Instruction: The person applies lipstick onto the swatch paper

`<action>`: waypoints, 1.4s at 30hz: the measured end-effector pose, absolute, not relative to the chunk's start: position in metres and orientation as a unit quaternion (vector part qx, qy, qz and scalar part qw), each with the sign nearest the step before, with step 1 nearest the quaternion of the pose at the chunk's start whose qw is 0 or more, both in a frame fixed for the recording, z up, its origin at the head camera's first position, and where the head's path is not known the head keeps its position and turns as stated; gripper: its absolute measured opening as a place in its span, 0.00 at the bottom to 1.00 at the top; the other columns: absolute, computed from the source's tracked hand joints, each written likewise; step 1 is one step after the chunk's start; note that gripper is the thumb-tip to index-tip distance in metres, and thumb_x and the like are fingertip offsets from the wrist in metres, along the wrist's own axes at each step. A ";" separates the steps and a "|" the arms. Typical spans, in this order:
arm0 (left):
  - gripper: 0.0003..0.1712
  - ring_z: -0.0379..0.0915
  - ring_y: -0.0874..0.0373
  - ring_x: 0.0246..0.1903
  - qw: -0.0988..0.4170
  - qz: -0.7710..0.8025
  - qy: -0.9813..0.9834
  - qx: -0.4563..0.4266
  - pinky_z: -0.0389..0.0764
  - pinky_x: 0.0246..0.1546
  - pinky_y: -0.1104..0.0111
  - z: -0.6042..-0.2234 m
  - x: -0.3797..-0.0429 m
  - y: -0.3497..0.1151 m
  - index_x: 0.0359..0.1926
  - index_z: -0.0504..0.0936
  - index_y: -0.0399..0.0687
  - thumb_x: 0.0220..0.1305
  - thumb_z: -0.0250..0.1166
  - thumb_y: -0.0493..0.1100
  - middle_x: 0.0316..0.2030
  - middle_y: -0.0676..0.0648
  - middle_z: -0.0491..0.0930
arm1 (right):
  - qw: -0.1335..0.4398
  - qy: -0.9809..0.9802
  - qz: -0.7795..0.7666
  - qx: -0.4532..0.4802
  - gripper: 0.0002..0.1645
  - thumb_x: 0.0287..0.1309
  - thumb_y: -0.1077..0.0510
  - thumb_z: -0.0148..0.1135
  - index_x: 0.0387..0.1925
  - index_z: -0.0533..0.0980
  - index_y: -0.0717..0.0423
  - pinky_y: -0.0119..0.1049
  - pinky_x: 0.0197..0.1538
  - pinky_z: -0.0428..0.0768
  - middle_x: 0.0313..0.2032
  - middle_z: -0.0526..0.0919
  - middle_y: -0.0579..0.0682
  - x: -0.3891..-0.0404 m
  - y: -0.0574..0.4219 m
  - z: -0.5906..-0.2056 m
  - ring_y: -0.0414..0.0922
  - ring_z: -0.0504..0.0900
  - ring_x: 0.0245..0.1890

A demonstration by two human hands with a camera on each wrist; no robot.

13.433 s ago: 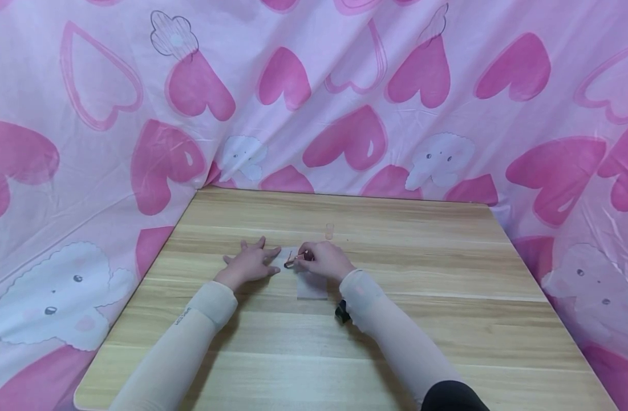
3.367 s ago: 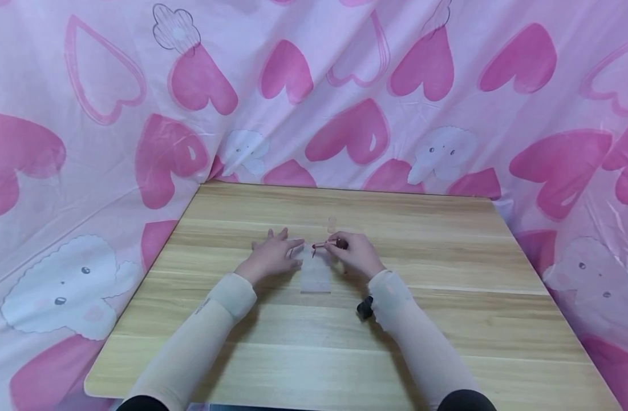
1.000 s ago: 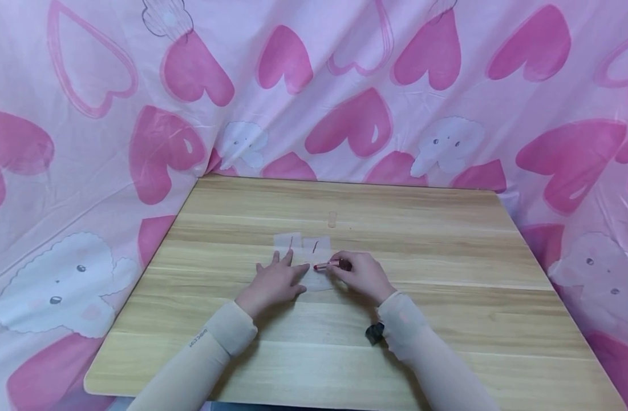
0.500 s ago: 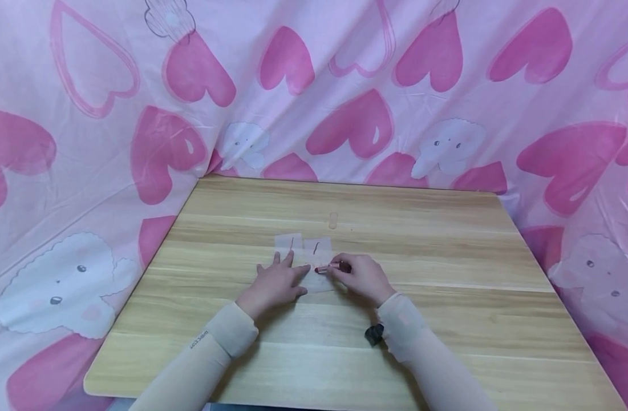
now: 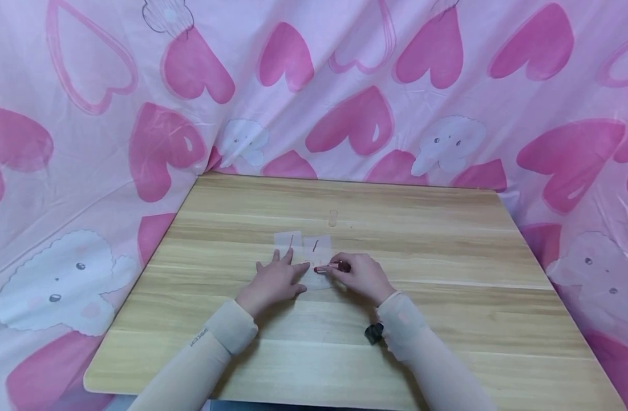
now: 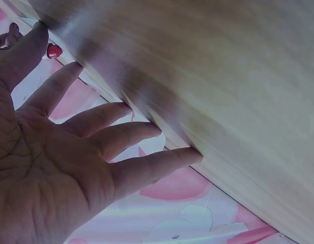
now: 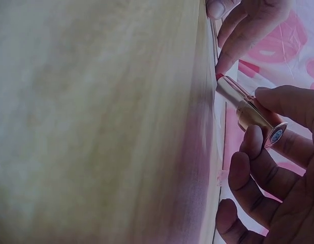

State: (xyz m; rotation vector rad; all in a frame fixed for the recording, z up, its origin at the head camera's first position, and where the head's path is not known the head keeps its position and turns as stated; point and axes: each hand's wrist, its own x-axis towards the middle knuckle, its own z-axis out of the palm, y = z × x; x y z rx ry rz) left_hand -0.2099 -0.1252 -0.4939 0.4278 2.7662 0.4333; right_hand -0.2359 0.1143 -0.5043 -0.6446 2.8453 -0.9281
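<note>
My right hand [image 5: 362, 277] pinches a lipstick [image 7: 251, 109] with a gold case between thumb and fingers. Its red tip [image 5: 316, 269] points left, right at a pale paper slip [image 5: 320, 282] nearest me. The left hand [image 5: 274, 281] is spread flat beside it, fingertips down on the paper and wood, index finger close to the lipstick tip. Beyond the hands lie two more slips, a left one [image 5: 283, 240] and a right one [image 5: 324, 244], each bearing one short red stroke. In the left wrist view, the red tip [image 6: 54, 51] shows behind the thumb and index finger.
A small clear, cap-like piece [image 5: 333, 218] lies on the wooden table [image 5: 421, 240] beyond the slips. Pink heart-patterned cloth [image 5: 344, 120] hangs behind and at both sides of the table. A black device [image 5: 373, 333] sits at my right wrist.
Since 3.4 s ago both hands have come nearer me, from the upper right slip to the near one, uncovering the left slip's stroke. During the last second the lipstick tip has barely shifted.
</note>
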 end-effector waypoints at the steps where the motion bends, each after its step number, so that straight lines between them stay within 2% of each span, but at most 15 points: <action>1: 0.34 0.43 0.26 0.72 0.156 0.150 0.965 0.148 0.48 0.58 0.21 -0.493 -0.210 -0.125 0.72 0.70 0.66 0.67 0.65 0.60 0.77 0.37 0.51 | 0.043 0.929 -0.303 -0.209 0.05 0.63 0.44 0.68 0.38 0.84 0.36 0.37 0.31 0.73 0.25 0.78 0.35 -0.236 0.114 -0.504 0.39 0.74 0.25; 8: 0.34 0.43 0.27 0.73 0.156 0.148 0.966 0.147 0.48 0.58 0.21 -0.494 -0.211 -0.125 0.72 0.70 0.67 0.66 0.64 0.61 0.77 0.37 0.50 | 0.061 0.929 -0.298 -0.212 0.06 0.63 0.44 0.68 0.39 0.84 0.37 0.37 0.31 0.73 0.25 0.78 0.36 -0.234 0.115 -0.500 0.39 0.74 0.26; 16: 0.35 0.44 0.26 0.72 0.152 0.145 0.966 0.152 0.49 0.58 0.21 -0.495 -0.211 -0.125 0.72 0.70 0.66 0.67 0.64 0.60 0.77 0.37 0.50 | 0.075 0.927 -0.289 -0.228 0.06 0.63 0.44 0.67 0.40 0.84 0.37 0.37 0.35 0.76 0.28 0.81 0.34 -0.232 0.117 -0.497 0.37 0.77 0.28; 34: 0.34 0.41 0.27 0.73 0.166 0.152 0.963 0.145 0.46 0.59 0.21 -0.491 -0.210 -0.124 0.72 0.69 0.66 0.67 0.64 0.60 0.77 0.37 0.49 | 0.110 0.920 -0.287 -0.245 0.06 0.64 0.44 0.67 0.39 0.84 0.37 0.37 0.31 0.75 0.24 0.80 0.34 -0.228 0.117 -0.491 0.37 0.76 0.25; 42: 0.34 0.43 0.26 0.72 0.154 0.150 0.965 0.149 0.47 0.58 0.21 -0.491 -0.210 -0.125 0.72 0.70 0.65 0.67 0.65 0.59 0.77 0.37 0.50 | 0.114 0.915 -0.283 -0.263 0.07 0.65 0.44 0.66 0.39 0.84 0.38 0.36 0.29 0.75 0.21 0.79 0.34 -0.226 0.117 -0.489 0.36 0.75 0.21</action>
